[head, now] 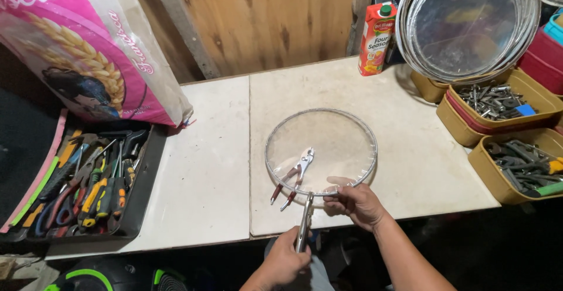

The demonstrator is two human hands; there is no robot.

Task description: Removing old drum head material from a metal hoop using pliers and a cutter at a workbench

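Observation:
A round glass lid with a metal rim [328,144] lies flat on the pale worktop [205,168]. My right hand [355,202] pinches its near rim with thumb and fingers. My left hand [286,260] grips a metal plier-like tool [305,220] whose jaws meet the lid's near edge beside my right thumb. A pair of slip-joint pliers with red handles [293,178] rests under or on the clear glass at the lid's left side.
A black tray of screwdrivers and pliers [88,185] sits at the left under a pink printed sack [88,44]. A juice carton [375,39] stands at the back. Stacked lids [469,24] and yellow bins of metal parts [498,100] fill the right side.

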